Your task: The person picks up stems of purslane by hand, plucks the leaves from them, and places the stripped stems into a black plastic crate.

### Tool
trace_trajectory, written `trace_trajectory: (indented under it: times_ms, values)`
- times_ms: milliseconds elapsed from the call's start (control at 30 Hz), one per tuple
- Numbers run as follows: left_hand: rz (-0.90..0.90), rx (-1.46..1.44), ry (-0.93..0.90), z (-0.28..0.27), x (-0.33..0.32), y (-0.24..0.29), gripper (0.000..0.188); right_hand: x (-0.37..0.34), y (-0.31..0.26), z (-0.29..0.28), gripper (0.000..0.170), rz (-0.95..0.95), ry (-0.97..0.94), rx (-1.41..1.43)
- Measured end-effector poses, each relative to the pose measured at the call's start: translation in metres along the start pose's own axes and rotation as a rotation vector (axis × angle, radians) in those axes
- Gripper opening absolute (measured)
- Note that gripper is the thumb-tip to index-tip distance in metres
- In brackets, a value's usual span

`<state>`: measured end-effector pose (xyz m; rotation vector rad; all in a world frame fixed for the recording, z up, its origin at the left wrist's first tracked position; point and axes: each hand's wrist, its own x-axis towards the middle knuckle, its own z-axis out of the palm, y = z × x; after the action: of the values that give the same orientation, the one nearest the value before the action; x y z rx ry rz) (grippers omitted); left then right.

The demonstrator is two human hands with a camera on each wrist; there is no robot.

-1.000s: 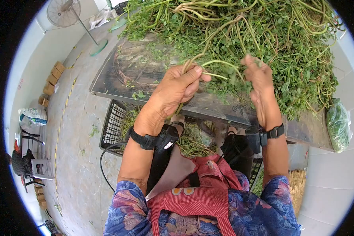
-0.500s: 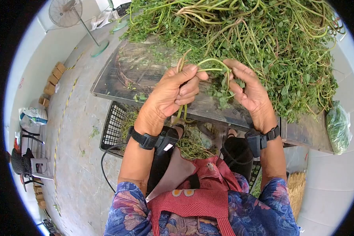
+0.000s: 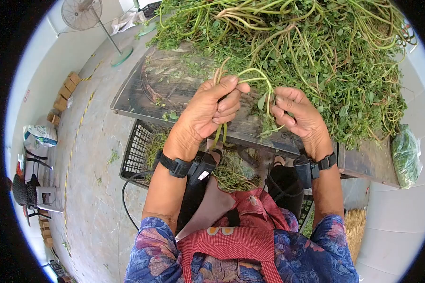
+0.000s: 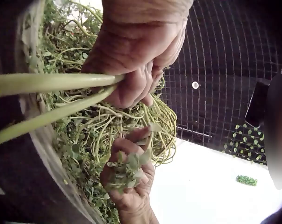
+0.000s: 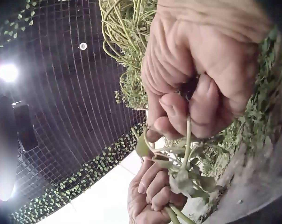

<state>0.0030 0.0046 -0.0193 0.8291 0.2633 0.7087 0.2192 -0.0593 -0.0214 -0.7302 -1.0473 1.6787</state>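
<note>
My left hand (image 3: 211, 106) grips a few long green stems (image 3: 254, 70) over the table's near edge. Their thick ends stick out below that fist, and they show large in the left wrist view as pale green stalks (image 4: 52, 82). From the fist the stems arch right and droop to a leafy tip. My right hand (image 3: 301, 115) pinches that drooping end between thumb and fingers. Small leaves (image 5: 185, 182) hang just below the right fingertips in the right wrist view. Behind both hands lies a big heap of leafy green stems (image 3: 344, 66).
The dark wooden table (image 3: 174, 78) carries the heap and some leaf scraps. Under its near edge stands a black plastic crate (image 3: 137, 150) with stems in it. A clear bag of greens (image 3: 406, 158) lies at the right end. A standing fan (image 3: 121, 56) is at the far left.
My right hand has moved down and left from near the heap to the drooping stem end and pinches it. The left hand has kept its grip almost in place.
</note>
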Motion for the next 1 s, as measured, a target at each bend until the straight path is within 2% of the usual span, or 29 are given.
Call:
trace_trajectory:
  times_ms: [67,100,167,200,233,300,333,367,433,500,567,633,700,733,767,833,1000]
  values:
    - [-0.002,0.053,0.038,0.001,0.0,0.0,0.028,0.001,-0.003,0.002,0.014,-0.024,0.175,-0.118]
    - [-0.004,0.052,0.038,0.003,-0.001,0.0,0.028,0.004,-0.001,0.0,0.014,-0.022,0.176,-0.116]
    - [-0.011,0.236,0.111,0.009,-0.002,0.0,0.029,0.014,0.003,-0.011,0.015,-0.092,0.547,-0.438]
    - [-0.011,0.236,0.107,0.013,-0.003,0.0,0.029,0.02,0.006,-0.016,0.015,-0.195,0.667,-0.499]
    - [-0.002,0.264,0.106,0.017,-0.005,0.0,0.029,0.019,0.006,-0.021,0.015,-0.197,0.667,-0.501]
    - [0.017,0.295,0.106,0.018,-0.005,0.003,0.03,0.017,-0.001,-0.03,0.018,-0.254,0.758,-0.306]
    - [0.018,0.294,0.116,0.018,-0.005,0.003,0.03,0.014,-0.002,-0.034,0.016,-0.287,0.641,-0.167]
    - [0.013,0.291,0.126,0.018,-0.005,0.002,0.029,0.011,-0.003,-0.029,0.016,-0.284,0.644,-0.165]
    - [0.007,0.234,0.112,0.013,-0.003,-0.001,0.029,0.006,-0.009,-0.017,0.016,-0.233,0.501,0.205]
    - [0.015,0.18,0.104,0.01,0.0,0.0,0.029,0.003,-0.006,-0.01,0.02,-0.243,0.472,0.228]
    - [0.025,0.116,0.097,0.009,-0.001,-0.002,0.028,0.001,0.0,-0.007,0.022,-0.298,0.543,-0.03]
    - [0.021,0.112,0.095,0.009,0.0,-0.002,0.028,-0.001,0.004,-0.01,0.02,-0.265,0.492,-0.114]
    - [0.023,0.108,0.091,0.009,0.001,-0.002,0.027,0.006,0.012,0.009,0.022,-0.357,0.655,-0.477]
    - [0.028,0.102,0.089,0.009,0.001,-0.003,0.027,0.01,0.018,0.008,0.03,-0.426,0.669,-0.617]
    - [0.03,0.096,0.088,0.01,0.0,-0.004,0.027,0.012,0.019,0.012,0.03,-0.426,0.668,-0.617]
    - [0.026,0.096,0.085,0.01,0.0,-0.005,0.027,0.015,0.019,0.017,0.031,-0.532,0.757,-0.953]
    - [0.033,0.086,0.072,0.008,-0.001,-0.002,0.027,0.021,0.02,0.016,0.023,-0.606,0.833,-1.027]
